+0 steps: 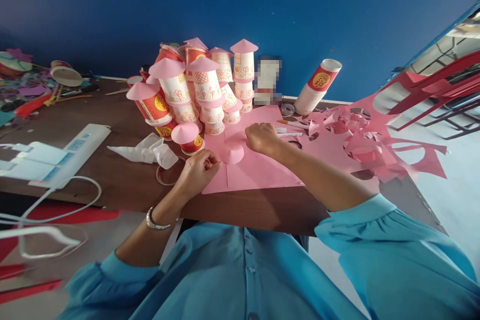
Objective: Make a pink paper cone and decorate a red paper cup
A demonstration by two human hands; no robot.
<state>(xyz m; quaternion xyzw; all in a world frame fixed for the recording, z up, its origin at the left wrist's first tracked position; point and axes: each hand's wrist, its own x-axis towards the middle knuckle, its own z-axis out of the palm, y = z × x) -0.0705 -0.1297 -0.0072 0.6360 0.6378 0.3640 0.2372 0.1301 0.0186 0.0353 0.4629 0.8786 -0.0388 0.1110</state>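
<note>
1. Head view: on the pink paper (262, 172) over the brown surface (123, 120), between both hands, a pink disc (232, 154); cannot tell if flat or slightly coned.
2. Left hand (198, 172): just beside the disc, fingers narrow, almost pinched; cannot tell about anything held.
3. Right hand (264, 139): near the disc's other side, fingers curled in, tips hidden; cannot tell the grip.
4. Likely hazard: a toppled small cup (193, 146), from a nudge by the nearby left hand.
5. Possibly also collapsing towers (205, 85), from a jolt to the surface.
6. Perhaps a creased disc, from too hard a press, or a rolling pen (290, 135), from a brush of the right wrist.
7. Writing: gold emblem on the cup stack (311, 102), unreadable; panel (268, 80) pixelated; power strip (82, 142) print too small.
</note>
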